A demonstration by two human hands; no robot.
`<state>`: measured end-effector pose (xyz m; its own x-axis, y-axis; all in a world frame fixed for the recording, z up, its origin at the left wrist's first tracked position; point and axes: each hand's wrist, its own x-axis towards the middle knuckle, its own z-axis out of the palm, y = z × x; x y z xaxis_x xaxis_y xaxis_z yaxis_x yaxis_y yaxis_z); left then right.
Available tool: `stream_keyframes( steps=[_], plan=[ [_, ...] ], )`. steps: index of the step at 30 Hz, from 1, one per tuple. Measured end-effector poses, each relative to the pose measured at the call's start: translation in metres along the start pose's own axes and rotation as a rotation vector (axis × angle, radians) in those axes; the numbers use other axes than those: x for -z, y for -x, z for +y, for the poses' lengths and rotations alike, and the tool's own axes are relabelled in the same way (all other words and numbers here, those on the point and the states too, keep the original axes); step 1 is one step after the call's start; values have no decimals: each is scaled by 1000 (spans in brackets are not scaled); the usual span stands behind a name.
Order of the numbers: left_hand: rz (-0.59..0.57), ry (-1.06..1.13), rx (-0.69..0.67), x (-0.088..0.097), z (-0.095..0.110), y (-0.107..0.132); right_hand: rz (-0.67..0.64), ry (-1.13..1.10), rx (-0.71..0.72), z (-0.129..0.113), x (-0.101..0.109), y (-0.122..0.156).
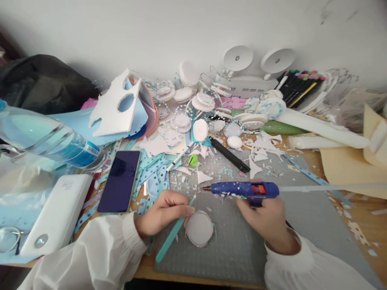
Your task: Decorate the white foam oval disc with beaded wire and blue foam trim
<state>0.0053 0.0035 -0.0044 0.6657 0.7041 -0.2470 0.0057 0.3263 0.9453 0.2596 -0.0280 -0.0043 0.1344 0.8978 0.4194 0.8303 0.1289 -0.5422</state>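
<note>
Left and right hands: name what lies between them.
In the head view: a round pale disc by the left hand, then gray mat up to the right hand holding the blue glue gun.

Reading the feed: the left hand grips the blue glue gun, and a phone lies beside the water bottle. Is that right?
Not quite: the right hand grips the blue glue gun, as the head view shows. The phone does lie beside the water bottle.
</note>
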Motion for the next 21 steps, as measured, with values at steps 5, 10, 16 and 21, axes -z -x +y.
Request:
stream_keyframes(
  steps=[5,10,16,21],
  plan=[
    [53,29,-17,1,0,-2,113,211,-269,31,29,10],
    [116,49,-33,-2,1,-1,144,394,-371,73,63,38],
    [161,22,-60,-2,-1,-2,30,410,-160,104,68,59],
    [154,5,-71,1,-4,-3,31,438,-229,107,68,65]
  ],
)
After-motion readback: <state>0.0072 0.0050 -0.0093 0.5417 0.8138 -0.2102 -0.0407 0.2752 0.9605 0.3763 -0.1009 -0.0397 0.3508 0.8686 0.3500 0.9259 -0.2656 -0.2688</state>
